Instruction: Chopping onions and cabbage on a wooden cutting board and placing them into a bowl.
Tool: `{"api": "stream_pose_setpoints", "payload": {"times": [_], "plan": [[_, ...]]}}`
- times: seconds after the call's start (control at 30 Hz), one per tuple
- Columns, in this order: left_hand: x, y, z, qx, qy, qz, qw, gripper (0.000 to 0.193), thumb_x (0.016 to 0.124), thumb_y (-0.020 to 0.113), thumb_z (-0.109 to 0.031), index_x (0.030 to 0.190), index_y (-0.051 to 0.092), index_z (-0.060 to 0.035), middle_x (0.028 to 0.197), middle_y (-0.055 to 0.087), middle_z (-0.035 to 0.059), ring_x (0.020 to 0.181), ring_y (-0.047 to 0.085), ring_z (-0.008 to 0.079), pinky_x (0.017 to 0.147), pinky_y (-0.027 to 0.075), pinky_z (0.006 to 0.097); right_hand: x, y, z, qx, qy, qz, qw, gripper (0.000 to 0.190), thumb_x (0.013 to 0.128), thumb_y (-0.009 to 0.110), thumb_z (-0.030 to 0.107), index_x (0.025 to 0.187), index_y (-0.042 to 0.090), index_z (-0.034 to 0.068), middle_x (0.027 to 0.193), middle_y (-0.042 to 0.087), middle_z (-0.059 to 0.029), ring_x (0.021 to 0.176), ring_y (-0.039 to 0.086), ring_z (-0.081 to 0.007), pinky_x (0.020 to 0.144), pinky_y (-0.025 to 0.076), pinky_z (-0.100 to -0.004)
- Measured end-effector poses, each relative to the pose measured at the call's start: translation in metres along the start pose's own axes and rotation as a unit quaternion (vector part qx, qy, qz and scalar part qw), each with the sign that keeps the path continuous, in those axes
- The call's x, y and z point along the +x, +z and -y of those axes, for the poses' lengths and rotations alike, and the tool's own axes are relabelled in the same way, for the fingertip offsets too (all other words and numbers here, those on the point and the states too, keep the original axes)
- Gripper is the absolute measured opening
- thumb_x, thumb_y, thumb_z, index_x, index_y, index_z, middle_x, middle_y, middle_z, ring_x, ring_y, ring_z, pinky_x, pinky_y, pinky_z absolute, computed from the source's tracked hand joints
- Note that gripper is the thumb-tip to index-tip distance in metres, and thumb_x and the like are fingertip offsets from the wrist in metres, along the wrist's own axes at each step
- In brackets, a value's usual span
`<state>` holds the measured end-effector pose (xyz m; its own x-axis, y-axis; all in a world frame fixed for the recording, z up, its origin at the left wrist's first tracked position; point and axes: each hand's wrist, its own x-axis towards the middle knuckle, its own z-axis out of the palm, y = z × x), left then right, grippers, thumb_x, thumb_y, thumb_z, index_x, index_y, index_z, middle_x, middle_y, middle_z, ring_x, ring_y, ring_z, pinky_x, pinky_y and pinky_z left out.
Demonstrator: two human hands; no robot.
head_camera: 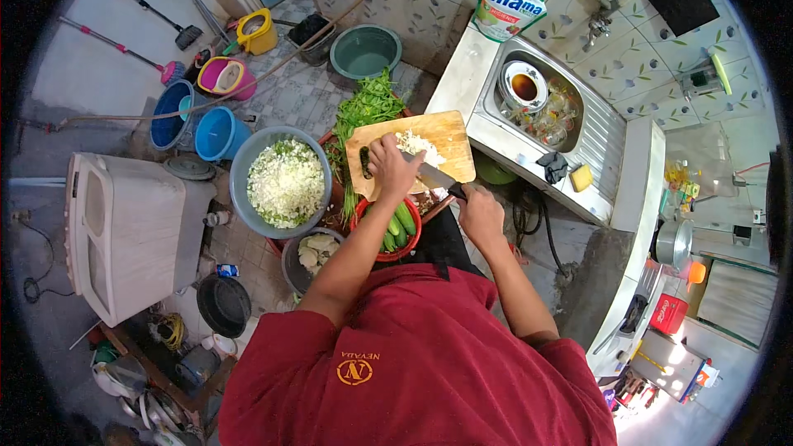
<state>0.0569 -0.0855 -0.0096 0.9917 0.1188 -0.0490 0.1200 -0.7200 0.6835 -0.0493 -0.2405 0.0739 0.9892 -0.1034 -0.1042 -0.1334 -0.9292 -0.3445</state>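
My right hand [481,214] grips the black handle of a kitchen knife [437,177], whose broad blade lies over a wooden cutting board [458,136]. My left hand [392,164] is on the board at the blade's far end, its fingertips near the metal; whether they pinch anything is hidden. Finely chopped white pieces [418,144] are heaped beside the blade. Leafy greens [372,102] lie behind and left of the board. A red basket [416,241] of cucumbers [404,219] stands just below it. To the left, a grey basin [238,179] holds chopped white and green vegetables [286,183].
A pot [310,291] with pale pieces stands near my left forearm. At right is a steel sink [582,136] with glasses, a sponge [581,178] and a black cloth [552,167]. Blue buckets [222,134], a green water basin [365,52] and a white washing machine [136,229] stand around.
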Motion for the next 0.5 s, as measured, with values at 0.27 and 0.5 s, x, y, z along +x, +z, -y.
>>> {"api": "stream_pose_setpoints", "payload": {"times": [0.27,0.5], "plan": [[0.059,0.022,0.053,-0.037,0.232,-0.039,0.971,0.016,0.089,0.057,-0.018,0.101,0.057,-0.007,0.107,0.052,0.0122,0.106,0.046,0.0332,0.093,0.034,0.0456,-0.014,0.047,-0.027,0.21,0.168,0.02,0.963,0.027,0.096,0.045,0.025,0.107,0.049,0.001,0.092,0.061,-0.0317,0.088,0.058,-0.0502,0.072,0.045,-0.0547],[0.028,0.036,0.036,-0.054,0.244,0.047,0.967,0.016,0.091,0.053,-0.016,0.101,0.06,-0.0051,0.104,0.055,0.0126,0.104,0.049,0.0323,0.093,0.036,0.0458,0.01,0.102,-0.007,0.276,0.14,-0.028,0.95,0.025,0.098,0.044,0.026,0.104,0.046,0.002,0.084,0.059,-0.0346,0.081,0.055,-0.0542,0.068,0.043,-0.0592]]}}
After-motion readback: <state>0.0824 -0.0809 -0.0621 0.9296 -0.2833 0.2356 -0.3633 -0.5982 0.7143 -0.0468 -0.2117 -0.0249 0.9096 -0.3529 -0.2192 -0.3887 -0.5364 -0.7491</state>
